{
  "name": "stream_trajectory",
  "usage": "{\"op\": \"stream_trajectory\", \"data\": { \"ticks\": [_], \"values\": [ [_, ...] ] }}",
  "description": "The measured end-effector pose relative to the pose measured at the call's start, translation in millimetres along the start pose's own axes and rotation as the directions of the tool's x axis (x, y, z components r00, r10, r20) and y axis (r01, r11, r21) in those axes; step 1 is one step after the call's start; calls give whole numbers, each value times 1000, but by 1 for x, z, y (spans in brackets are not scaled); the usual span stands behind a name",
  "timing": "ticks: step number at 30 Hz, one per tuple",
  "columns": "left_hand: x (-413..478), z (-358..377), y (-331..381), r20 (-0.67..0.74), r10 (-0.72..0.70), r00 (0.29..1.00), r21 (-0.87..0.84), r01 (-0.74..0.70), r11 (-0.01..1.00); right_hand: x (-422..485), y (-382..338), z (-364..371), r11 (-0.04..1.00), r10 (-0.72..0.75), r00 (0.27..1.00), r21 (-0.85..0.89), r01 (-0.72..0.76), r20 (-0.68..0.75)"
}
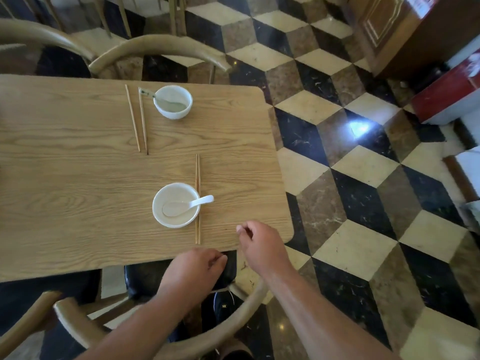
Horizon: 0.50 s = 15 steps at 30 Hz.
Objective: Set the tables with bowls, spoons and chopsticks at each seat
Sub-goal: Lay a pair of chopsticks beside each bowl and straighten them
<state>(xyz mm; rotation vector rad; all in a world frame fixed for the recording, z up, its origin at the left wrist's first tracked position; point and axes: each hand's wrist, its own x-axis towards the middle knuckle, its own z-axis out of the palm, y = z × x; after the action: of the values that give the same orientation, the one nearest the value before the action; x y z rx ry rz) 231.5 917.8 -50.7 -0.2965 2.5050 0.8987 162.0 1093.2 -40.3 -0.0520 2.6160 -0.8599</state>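
— Bowls on the worktop point(78, 141)?
— Two. Near bowl point(176, 205) holds a spoon point(187, 204), chopsticks point(198, 198) touching its right side. Far bowl point(173, 101), beyond it, has a spoon point(166, 101) too, chopsticks point(137, 118) just left.
— Hands?
— Left hand point(193, 268) and right hand point(262, 245), nearer than the near bowl, each grip loosely curled, empty.

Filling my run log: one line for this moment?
near bowl: spoon inside, chopsticks beside | far setting: done | left hand, right hand: empty
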Motion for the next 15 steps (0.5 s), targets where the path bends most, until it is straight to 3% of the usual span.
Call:
{"op": "stream_trajectory", "data": {
  "ticks": [4, 10, 15],
  "values": [
    [8, -28, 79, -5, 188, 982, 51, -187, 981, -34, 17, -63, 996, 81, 984, -31, -87, -158],
    [21, -47, 187, 35, 410, 912, 201, -408, 891, -79, 51, -162, 970, 78, 946, -194, -144, -313],
    [20, -34, 264, 61, 490, 869, 353, -478, 804, -109, 88, -238, 954, 140, 914, -194, -227, -380]
  ]
}}
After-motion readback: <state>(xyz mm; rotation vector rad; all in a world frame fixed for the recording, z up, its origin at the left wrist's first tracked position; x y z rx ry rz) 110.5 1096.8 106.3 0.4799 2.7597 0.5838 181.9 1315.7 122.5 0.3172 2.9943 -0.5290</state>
